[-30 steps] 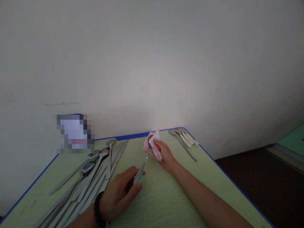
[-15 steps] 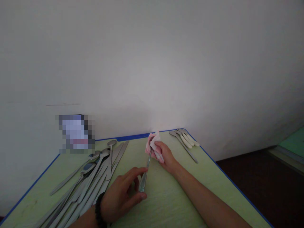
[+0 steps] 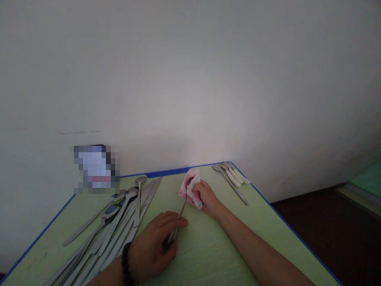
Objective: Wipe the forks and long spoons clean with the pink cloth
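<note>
In the head view, a metal spoon [image 3: 182, 207] is held at a slant over the table between both hands. My left hand [image 3: 156, 244], with a dark beaded bracelet at the wrist, has its fingers and thumb closed about the lower handle. A pink-and-white cloth [image 3: 195, 174] is bunched in my right hand [image 3: 206, 196]. This cloth wraps the spoon's bowl, which shows only in part in its folds. To the left of my left hand lie several long-handled spoons [image 3: 131, 193] and table knives [image 3: 151, 198], piled together.
At the far right corner of the pale green, blue-edged table [image 3: 208, 246] lie several pieces with white handles [image 3: 233, 176] and an all-metal spoon [image 3: 230, 184]. A pixelated phone-like device [image 3: 93, 165] leans at the back left. The wall [image 3: 190, 99] rises behind the table.
The spoon has turned in my hands and its handle end sits deeper in my left hand. My left fingers have closed in around it. The cloth has shifted slightly down and left.
</note>
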Demonstrator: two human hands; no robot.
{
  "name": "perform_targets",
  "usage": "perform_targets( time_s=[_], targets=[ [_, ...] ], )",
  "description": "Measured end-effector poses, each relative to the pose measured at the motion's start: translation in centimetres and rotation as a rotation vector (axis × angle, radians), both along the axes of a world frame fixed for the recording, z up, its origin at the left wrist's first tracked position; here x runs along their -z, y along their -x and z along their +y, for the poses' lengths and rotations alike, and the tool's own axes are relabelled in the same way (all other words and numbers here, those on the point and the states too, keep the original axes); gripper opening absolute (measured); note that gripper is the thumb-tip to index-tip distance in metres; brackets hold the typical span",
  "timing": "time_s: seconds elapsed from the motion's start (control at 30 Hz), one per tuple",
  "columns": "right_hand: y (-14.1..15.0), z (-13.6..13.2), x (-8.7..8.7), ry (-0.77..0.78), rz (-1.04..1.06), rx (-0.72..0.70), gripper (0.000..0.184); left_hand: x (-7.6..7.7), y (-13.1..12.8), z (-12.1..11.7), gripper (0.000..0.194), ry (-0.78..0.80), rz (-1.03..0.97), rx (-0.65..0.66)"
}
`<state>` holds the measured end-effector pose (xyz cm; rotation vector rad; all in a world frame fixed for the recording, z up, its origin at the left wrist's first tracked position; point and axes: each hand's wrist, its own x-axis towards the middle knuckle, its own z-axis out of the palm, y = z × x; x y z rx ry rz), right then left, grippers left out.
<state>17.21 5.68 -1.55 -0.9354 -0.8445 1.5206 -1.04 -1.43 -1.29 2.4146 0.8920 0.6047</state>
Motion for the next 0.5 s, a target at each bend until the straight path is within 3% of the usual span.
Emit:
perform_targets(
  time_s=[0.13,0.5],
  targets=[
    [0.07,-0.01,-0.03,0.004,0.002,0.006,0.014,0.68,0.14,0.27,0.055,-0.001,0.033,0.041],
    [-0.11,0.34,0.36,0.043,0.095,0.019,0.019,0.21,-0.02,0.28,0.042,-0.005,0.061,0.056]
  ],
)
